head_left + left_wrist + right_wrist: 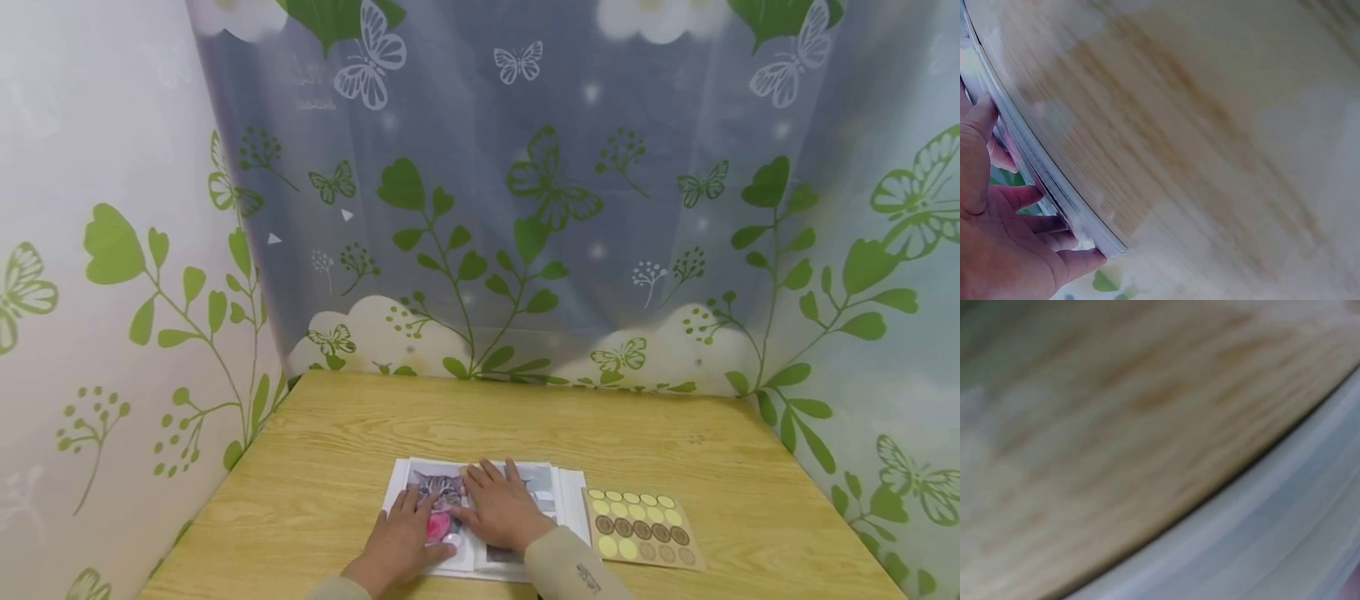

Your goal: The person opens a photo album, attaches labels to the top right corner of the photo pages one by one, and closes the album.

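Observation:
A book or album with white page edges (575, 500) lies spread on the table. Its left page carries a picture of a tabby cat (441, 485) with a pink round shape below. My left hand (399, 537) rests on that page, fingers extended; the left wrist view shows its fingertips on the page beside the book's edge (1054, 178). Flat near the middle, my right hand (504, 507) lies over the book and covers part of the right page. In the right wrist view the page edges (1254, 525) are blurred, and that hand is mostly out of sight.
To the book's right lies a brown sheet of round yellow and dark brown stickers (641, 527), touching or close to the book's edge. The wood-grain table (322, 450) meets patterned curtains (480, 250) at the back and both sides.

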A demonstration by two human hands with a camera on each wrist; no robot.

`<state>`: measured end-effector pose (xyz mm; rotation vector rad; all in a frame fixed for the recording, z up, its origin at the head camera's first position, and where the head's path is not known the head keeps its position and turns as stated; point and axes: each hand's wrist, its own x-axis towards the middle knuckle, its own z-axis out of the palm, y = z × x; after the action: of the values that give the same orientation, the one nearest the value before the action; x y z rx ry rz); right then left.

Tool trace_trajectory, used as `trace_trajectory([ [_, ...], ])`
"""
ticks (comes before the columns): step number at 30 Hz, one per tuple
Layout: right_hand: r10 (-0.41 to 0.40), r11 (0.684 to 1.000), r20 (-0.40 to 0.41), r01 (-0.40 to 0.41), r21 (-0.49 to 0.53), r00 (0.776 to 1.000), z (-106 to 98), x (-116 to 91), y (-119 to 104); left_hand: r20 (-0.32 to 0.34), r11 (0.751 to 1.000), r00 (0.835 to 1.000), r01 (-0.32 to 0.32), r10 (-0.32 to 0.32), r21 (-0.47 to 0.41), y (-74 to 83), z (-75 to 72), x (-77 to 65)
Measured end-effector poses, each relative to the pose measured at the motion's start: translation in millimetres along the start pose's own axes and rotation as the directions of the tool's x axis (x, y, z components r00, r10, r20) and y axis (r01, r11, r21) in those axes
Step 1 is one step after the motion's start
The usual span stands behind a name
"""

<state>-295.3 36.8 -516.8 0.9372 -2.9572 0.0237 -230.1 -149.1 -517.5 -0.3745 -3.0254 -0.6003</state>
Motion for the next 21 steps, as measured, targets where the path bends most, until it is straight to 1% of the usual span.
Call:
trace_trajectory([
  [5,-0.004,1.000,0.014,0.004,-0.015,1.000,-0.8,1.6,-1.3,0.006,1.000,1.000,0.001,-0.001,0.000,0.1,-0.4,0.3],
  [12,-0.010,1.000,-0.016,0.010,-0.024,1.000,1.7,8.5,-0.8,0.000,1.000,1.000,-0.009,0.009,0.004,0.2,-0.9,-0.4],
  [21,0.000,0.999,-0.017,0.000,-0.034,1.000,4.9,16.9,-1.6,-0.007,1.000,1.000,-0.023,0.023,0.010,0.0,-0.2,-0.3],
])
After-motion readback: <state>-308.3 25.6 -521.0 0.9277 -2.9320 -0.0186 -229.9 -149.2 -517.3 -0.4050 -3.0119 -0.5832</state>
